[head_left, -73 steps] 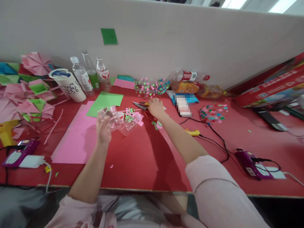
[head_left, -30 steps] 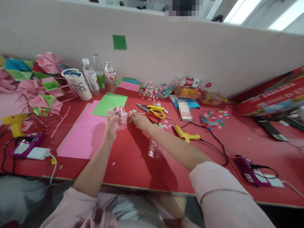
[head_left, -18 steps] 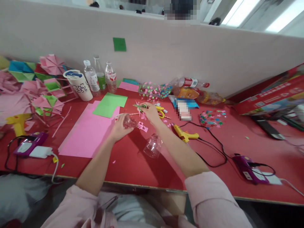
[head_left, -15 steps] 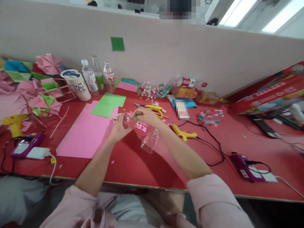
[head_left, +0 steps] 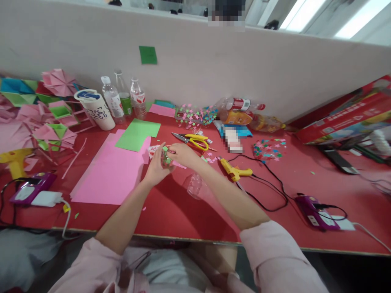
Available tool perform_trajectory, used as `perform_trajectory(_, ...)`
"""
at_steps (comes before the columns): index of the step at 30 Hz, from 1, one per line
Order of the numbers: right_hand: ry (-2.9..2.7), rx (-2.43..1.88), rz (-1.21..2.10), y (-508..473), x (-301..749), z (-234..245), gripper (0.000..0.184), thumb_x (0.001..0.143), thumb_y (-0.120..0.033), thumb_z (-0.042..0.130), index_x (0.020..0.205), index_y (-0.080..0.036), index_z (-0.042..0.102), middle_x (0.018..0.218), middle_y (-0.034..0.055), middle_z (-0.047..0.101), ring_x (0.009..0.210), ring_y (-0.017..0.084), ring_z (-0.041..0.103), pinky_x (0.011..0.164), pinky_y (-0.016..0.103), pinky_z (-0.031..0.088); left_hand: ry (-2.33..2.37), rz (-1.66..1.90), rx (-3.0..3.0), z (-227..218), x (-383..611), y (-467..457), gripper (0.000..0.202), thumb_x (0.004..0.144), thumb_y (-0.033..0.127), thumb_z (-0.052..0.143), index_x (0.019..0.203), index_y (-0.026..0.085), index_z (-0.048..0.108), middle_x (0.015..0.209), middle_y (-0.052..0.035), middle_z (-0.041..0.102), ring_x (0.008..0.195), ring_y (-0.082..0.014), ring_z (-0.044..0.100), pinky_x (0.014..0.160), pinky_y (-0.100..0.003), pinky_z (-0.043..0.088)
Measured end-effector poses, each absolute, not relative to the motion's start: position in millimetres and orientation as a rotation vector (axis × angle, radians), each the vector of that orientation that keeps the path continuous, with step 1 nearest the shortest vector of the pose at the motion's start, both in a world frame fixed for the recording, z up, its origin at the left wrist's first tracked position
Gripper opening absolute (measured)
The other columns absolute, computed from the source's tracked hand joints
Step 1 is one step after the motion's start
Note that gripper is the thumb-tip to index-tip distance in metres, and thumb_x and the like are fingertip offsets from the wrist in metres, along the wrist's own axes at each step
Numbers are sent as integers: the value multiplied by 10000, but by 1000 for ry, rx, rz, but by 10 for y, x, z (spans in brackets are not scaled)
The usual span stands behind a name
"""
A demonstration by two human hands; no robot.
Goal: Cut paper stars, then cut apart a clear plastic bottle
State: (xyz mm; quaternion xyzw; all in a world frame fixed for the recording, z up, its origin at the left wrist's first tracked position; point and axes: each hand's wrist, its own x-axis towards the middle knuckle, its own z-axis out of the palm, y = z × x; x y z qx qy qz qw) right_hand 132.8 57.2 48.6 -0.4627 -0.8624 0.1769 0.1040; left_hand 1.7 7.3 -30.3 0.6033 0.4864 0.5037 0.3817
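My left hand [head_left: 156,167] is closed round a small clear plastic bottle piece [head_left: 166,160], held just above the red table [head_left: 171,211]. My right hand [head_left: 183,154] meets it from the right, its fingertips pinched on small paper stars at the piece's opening, where green bits [head_left: 165,149] show. A second clear bottle piece [head_left: 194,185] lies on the table under my right forearm. Loose pink and green stars [head_left: 209,158] are scattered just beyond my right hand.
Yellow scissors [head_left: 192,139] and a yellow glue gun [head_left: 234,171] with its cable lie right of my hands. Pink paper [head_left: 110,175] and green paper [head_left: 137,132] lie to the left. Bottles [head_left: 113,99], a white cup [head_left: 93,108], folded paper flowers [head_left: 45,126] and star heaps [head_left: 269,147] stand farther back.
My right hand left the scissors, picked up stars from the table and brought them to the bottle piece in my left hand. The second bottle piece now lies on the table.
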Motion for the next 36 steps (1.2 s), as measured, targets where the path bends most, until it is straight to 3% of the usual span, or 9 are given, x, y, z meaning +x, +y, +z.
perform_trajectory(2,-2578,-1341,488,543,1318,507,174,818,-201,500,656,-172,555,690,43,598,668,157,500,605,274,287,1244,1295,1612,-281,20,57,873,617,190,719,1414,241,365,1394,-149,457,1289,-300,455,1033,-471,416)
perform_trajectory(6,-2513,-1394,440,508,1345,513,182,851,-201,454,978,-150,573,756,63,641,664,187,539,600,281,310,1271,1262,1698,-258,16,37,827,661,246,716,1417,253,381,1395,-156,465,1259,-322,479,1019,-498,423)
perform_trajectory(8,-2455,-1379,426,514,1372,481,223,830,-174,465,1043,-151,530,820,68,652,697,192,564,617,279,341,1295,1239,1721,-260,11,41,767,680,272,713,1390,256,426,1348,-147,508,1214,-323,517,996,-495,442)
perform_trajectory(15,-2223,-1224,569,611,1472,393,158,804,-167,451,957,-191,479,850,31,612,751,170,575,665,265,401,1349,1252,1819,-258,21,43,600,712,307,704,1274,248,499,1263,-128,549,1172,-305,542,983,-497,454)
perform_trajectory(21,-2276,-1512,220,583,1428,484,163,932,-291,416,1001,-179,513,790,62,647,704,201,589,616,276,325,1286,1190,1771,-261,78,-24,901,697,318,714,1452,205,236,1361,-197,479,1197,-326,554,973,-515,471)
perform_trajectory(24,-2177,-1598,105,539,1353,444,222,965,-320,349,1022,-173,506,838,88,656,703,203,588,601,279,316,1256,1172,1786,-279,97,-41,911,683,277,716,1457,233,238,1384,-189,481,1242,-347,533,1015,-556,435)
perform_trajectory(27,-2220,-1522,192,503,1327,378,233,953,-351,390,1026,-165,510,848,85,642,728,209,578,619,288,346,1257,1223,1767,-305,106,-40,932,667,225,715,1456,246,220,1430,-192,451,1270,-349,520,999,-533,460)
perform_trajectory(32,-2345,-1158,457,462,1434,311,231,930,-202,360,818,-174,561,882,88,587,898,207,560,857,338,420,1315,1365,1761,-319,83,-3,964,660,218,734,1446,223,178,1289,-181,569,1133,-316,617,920,-493,515)
perform_trajectory(36,-2202,-1093,628,408,1481,276,248,812,-66,427,983,-160,580,1039,97,566,974,195,564,898,354,436,1340,1313,1865,-317,71,12,843,704,235,694,1413,204,238,1330,-187,532,1209,-307,573,942,-484,514)
